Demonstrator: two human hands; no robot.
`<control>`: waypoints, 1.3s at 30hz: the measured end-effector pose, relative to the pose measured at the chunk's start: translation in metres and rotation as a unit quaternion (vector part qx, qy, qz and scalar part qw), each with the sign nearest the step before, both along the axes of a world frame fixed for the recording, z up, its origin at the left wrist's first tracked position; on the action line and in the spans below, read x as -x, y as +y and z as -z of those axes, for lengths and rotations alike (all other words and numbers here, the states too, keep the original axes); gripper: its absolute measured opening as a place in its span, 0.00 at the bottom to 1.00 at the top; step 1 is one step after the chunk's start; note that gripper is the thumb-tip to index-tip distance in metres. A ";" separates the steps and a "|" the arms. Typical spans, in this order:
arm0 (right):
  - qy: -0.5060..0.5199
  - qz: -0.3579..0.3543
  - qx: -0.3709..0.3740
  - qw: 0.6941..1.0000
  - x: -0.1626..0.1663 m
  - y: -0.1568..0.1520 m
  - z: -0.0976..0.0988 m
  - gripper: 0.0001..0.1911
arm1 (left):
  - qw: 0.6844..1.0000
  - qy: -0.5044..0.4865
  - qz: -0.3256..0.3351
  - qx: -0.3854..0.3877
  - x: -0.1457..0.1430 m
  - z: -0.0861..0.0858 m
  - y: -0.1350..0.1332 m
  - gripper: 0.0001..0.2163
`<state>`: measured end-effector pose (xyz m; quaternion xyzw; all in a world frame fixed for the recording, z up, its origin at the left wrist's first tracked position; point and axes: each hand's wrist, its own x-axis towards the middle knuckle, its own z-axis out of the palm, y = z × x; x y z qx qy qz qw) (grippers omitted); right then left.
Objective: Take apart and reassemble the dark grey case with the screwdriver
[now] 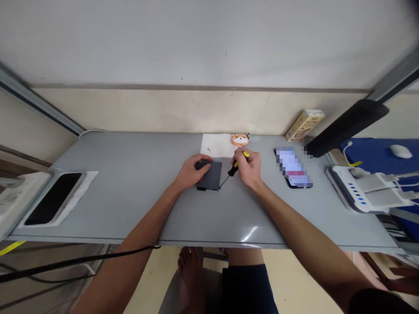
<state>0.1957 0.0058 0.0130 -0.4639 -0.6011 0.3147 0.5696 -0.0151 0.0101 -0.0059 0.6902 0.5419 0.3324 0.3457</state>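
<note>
A dark grey, flat rectangular device (pixel 212 175) lies on the grey desk in front of me; I cannot make out its kind. My left hand (pixel 195 170) grips its left side, thumb across the top face. In my right hand (pixel 249 168) is a screwdriver (pixel 233 169) with a black and yellow handle, held at a slant. The screwdriver's tip meets the device's lower right corner. A small black piece (pixel 201 189) shows at the lower left edge of the device. Behind it, a few tiny dark bits, perhaps screws (pixel 208 149), rest on a white paper sheet (pixel 216 141).
An orange animal-face case (pixel 240 139) sits on the paper's right end. Rightward are a lit phone (pixel 293 168), a carton (pixel 304 125), a black cylinder (pixel 350 126) and a white power strip (pixel 366 192). A dark-screened phone (pixel 52 198) lies at left. A black cable (pixel 78 261) crosses my left forearm.
</note>
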 end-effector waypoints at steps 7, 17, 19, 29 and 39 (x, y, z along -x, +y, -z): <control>0.035 0.033 0.002 0.999 -0.005 0.003 -0.002 0.19 | 0.999 -0.002 0.007 -0.037 0.001 0.004 -0.001 0.10; 0.126 0.135 0.030 0.982 -0.016 0.021 -0.001 0.21 | 0.955 0.194 0.134 -0.182 -0.012 -0.017 -0.019 0.09; 0.135 0.152 0.043 0.978 -0.019 0.026 0.001 0.22 | 0.953 0.192 0.139 -0.187 -0.014 -0.014 -0.013 0.08; 0.241 0.230 0.110 0.936 -0.031 0.044 0.009 0.21 | 0.958 0.205 0.077 -0.187 0.016 -0.007 0.051 0.09; 0.259 0.242 0.137 0.925 -0.030 0.047 0.014 0.20 | 0.963 0.203 0.043 -0.171 0.037 0.020 0.085 0.10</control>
